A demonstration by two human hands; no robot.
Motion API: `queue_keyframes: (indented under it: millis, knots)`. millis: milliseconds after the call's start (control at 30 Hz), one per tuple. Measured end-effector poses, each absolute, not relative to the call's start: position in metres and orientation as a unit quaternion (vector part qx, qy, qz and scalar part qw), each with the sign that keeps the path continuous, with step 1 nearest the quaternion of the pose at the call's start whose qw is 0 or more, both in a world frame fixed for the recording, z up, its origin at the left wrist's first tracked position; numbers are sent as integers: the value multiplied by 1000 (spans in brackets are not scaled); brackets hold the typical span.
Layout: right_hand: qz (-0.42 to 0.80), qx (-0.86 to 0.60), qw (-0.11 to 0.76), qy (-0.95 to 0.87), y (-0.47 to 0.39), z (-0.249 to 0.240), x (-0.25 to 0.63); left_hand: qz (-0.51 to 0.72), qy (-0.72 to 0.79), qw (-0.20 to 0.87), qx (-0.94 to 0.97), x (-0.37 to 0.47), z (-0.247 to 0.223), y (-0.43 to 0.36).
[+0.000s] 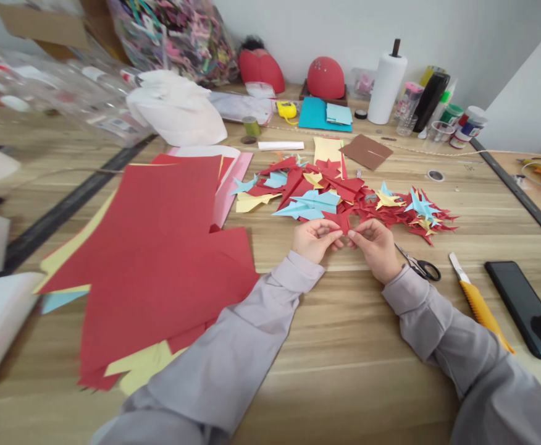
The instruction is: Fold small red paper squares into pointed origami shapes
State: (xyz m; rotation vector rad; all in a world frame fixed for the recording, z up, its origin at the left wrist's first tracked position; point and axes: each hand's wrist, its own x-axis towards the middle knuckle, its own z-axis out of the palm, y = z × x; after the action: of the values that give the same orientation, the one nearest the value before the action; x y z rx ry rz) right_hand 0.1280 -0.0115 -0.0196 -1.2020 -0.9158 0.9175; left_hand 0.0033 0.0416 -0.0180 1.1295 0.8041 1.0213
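Note:
Between my left hand [317,240] and my right hand [373,245] is a small folded piece of red paper [339,221], pinched by the fingertips of both. Just beyond it spreads a heap of folded paper planes and pointed shapes, mostly red, with a light blue paper plane [314,203] and a yellow folded shape [314,180] among them. At the heap's right end lies a light blue star-like shape [421,206]. Black-handled scissors [425,267] rest beside my right wrist. Large red paper sheets [173,247] are stacked to the left of my left arm.
To the right lie a yellow utility knife [481,312] and a black phone [525,308]. Toward the back are a brown paper square [367,152], a yellow tape measure [286,110], a teal sheet [312,114] and a white roll [387,86]. Plastic bottles [99,93] crowd the back left.

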Motion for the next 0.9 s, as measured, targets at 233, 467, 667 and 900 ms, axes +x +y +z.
queue_keyframes:
  millis: [233,467,667,900]
  knots:
    - [403,-518,642,-397,-11,-21,128,439,324,684,484,3,-20,44]
    - [400,-521,645,-391,-10,-22,130,429,315,697,481,2,-20,44]
    - [394,-523,646,-393,-9,-23,130,430,314,704,471,2,-19,45]
    - [394,-515,641,-411,-10,-23,130,445,321,680,486,4,-22,42]
